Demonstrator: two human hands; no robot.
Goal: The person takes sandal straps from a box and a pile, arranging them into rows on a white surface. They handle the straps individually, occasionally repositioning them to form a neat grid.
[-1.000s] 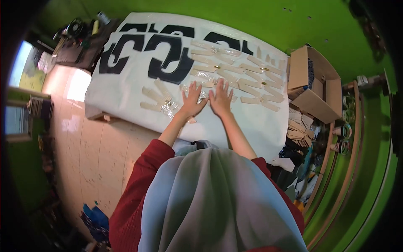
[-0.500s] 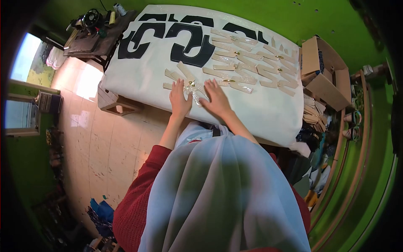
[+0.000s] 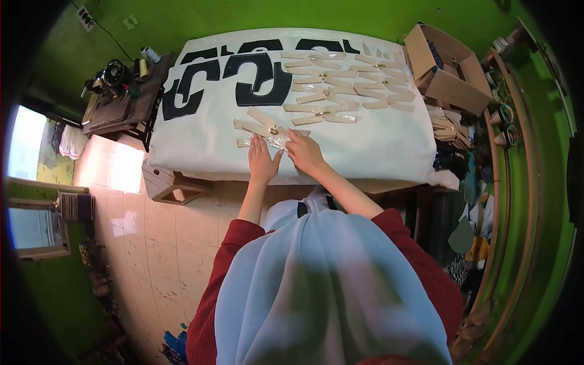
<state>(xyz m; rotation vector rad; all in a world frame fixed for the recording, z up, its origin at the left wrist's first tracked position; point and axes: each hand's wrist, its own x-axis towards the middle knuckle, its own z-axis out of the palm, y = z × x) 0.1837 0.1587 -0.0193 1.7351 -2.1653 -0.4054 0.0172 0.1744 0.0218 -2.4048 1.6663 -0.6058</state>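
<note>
Head view, looking down over a pale headscarf (image 3: 322,286) and red sleeves (image 3: 234,243) onto a tabletop covered by a white sheet (image 3: 377,146) printed with large black letters (image 3: 255,76). Both hands rest on the sheet close to its near edge, a little left of its middle. The left hand (image 3: 263,159) lies flat and open, palm down with the fingers close together, and grips nothing. Its fingertips touch the crinkled clear plastic at the near side of a strap bundle (image 3: 263,125). The right hand (image 3: 304,152) sits just beside the left, also flat and open. Its fingers angle toward the bundle and touch its right end.

The strap bundle is a small fan of beige strips crossing at a brass fitting, and it lies on the sheet just beyond the fingertips, below the black letters. More beige straps (image 3: 347,85) are laid in rows on the far right part of the sheet, well apart from the hands, several with brass fittings of their own. Off the sheet's right end stands an open cardboard box (image 3: 447,70), with a stack of beige pieces (image 3: 449,125) on the near side of it. Off the sheet's left end a sewing machine (image 3: 112,74) stands on a dark side table (image 3: 125,109). A tiled floor (image 3: 158,231) shows under the sheet's near edge.
</note>
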